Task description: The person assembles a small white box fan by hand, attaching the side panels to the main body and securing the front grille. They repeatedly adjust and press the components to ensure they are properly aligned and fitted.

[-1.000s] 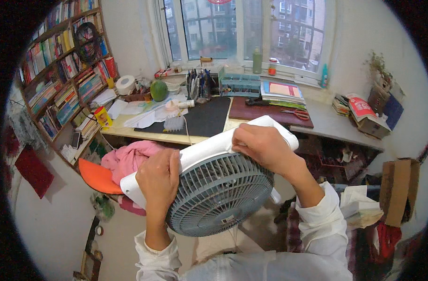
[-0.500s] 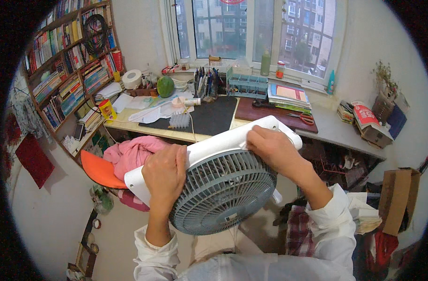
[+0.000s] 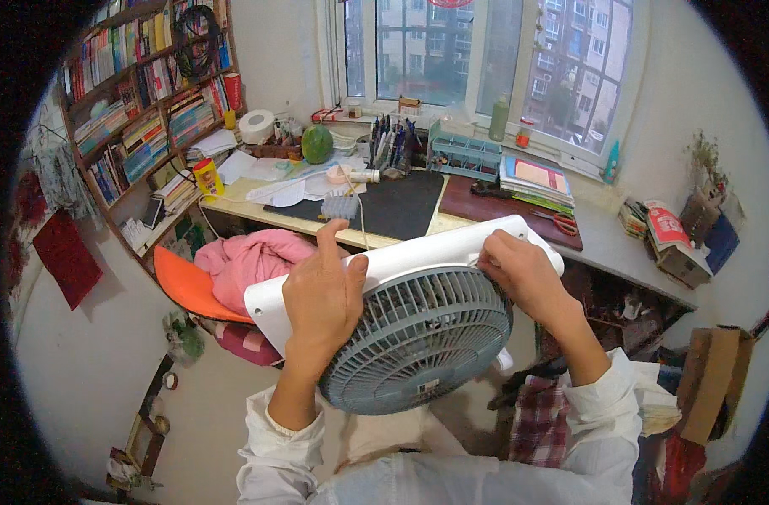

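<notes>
Grey plastic grille of the fan [image 3: 418,341] faces up at me, its round guard set in a white housing that I hold out in front of my chest, just short of the desk [image 3: 485,220]. My left hand [image 3: 324,296] lies over the grille's left edge, thumb hooked on the white rim and forefinger lifted clear, so it is pressed on the fan rather than wrapped round it. My right hand [image 3: 522,273] is clamped on the upper right of the housing; its fingertips curl over the far side where I cannot see them. The blades behind the grille are too dark to make out, and the fan's base is hidden below my wrists. Left of the fan, a pink cloth [image 3: 251,259] is heaped on an orange chair [image 3: 181,288], most of whose seat is covered. Beyond the fan, a dark mat [image 3: 401,202] lies on the desk, its near edge cut off by the housing.
</notes>
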`<state>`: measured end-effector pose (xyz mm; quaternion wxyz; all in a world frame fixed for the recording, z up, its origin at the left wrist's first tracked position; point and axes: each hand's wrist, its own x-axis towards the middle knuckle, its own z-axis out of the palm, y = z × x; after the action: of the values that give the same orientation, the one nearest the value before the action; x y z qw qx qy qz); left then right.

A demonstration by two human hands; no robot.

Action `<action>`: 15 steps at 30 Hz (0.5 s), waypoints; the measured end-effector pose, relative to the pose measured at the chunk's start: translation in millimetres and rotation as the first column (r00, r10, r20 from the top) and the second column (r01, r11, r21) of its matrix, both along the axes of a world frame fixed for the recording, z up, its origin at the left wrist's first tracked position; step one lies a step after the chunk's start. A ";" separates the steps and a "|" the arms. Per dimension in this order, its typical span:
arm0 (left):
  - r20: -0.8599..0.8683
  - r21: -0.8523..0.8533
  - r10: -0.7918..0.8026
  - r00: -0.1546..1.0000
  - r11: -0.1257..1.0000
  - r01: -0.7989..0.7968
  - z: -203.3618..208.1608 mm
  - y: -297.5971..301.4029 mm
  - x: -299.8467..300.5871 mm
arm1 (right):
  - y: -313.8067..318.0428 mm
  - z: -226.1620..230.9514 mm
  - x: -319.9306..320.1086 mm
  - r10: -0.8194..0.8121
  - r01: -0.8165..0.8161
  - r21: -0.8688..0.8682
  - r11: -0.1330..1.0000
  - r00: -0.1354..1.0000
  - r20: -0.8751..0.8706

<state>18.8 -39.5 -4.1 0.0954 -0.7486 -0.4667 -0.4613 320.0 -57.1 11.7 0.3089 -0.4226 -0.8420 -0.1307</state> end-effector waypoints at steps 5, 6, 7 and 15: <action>0.043 -0.046 -0.033 0.999 0.998 0.035 -1.1 -6.7 4.7 | -3.8 8.9 -31.2 0.179 -0.179 0.016 0.984 0.976 -0.126; 0.068 -0.052 -0.067 0.995 0.996 0.071 -1.0 -6.8 5.9 | -1.9 12.0 -43.8 0.210 -0.212 0.002 0.977 0.969 -0.130; 0.096 -0.053 -0.108 0.989 0.992 0.113 -0.6 -4.9 7.7 | 1.6 16.3 -54.9 0.236 -0.239 -0.009 0.971 0.963 -0.131; 0.130 -0.082 -0.124 0.984 0.987 0.135 -1.4 -1.2 -2.6 | 16.6 16.0 -107.0 0.232 -0.247 -0.040 0.968 0.947 -0.220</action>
<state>16.1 -40.7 -5.5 0.0017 -0.7505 -0.4425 -0.4908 213.0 -40.4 27.8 0.3970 -0.3389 -0.8528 -0.0177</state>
